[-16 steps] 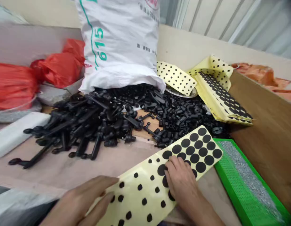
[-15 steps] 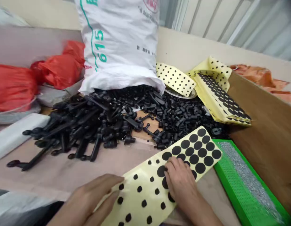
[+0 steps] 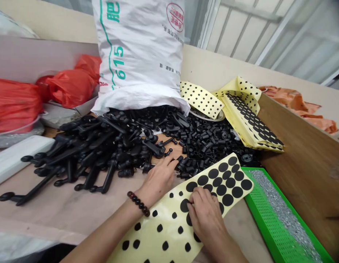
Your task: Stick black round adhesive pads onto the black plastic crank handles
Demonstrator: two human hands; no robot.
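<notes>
A yellow backing sheet [image 3: 147,237] of round black pads lies slantwise before me, with large discs at its far end and small dots nearer. My right hand [image 3: 206,212] rests on it with curled fingers, thumb and forefinger at the edge of a large disc. Beyond the sheet's left edge, my left hand [image 3: 159,177], with a beaded bracelet [image 3: 138,203] at its wrist, reaches into the black parts. Its fingertips close around a small black ball-ended part [image 3: 168,151], which they partly hide. Black crank handles [image 3: 87,149] are heaped to the left.
A white woven sack [image 3: 142,51] stands behind the heap of small black caps [image 3: 204,138]. More sticker sheets [image 3: 251,120] lie at the right. A green basket [image 3: 257,208] holds small silvery pieces. Red bags [image 3: 67,87] and a white block [image 3: 21,157] are at the left.
My left hand has left the sheet's near-left edge and moved forward to the black parts. My right hand stays on the sheet. The view has shifted slightly.
</notes>
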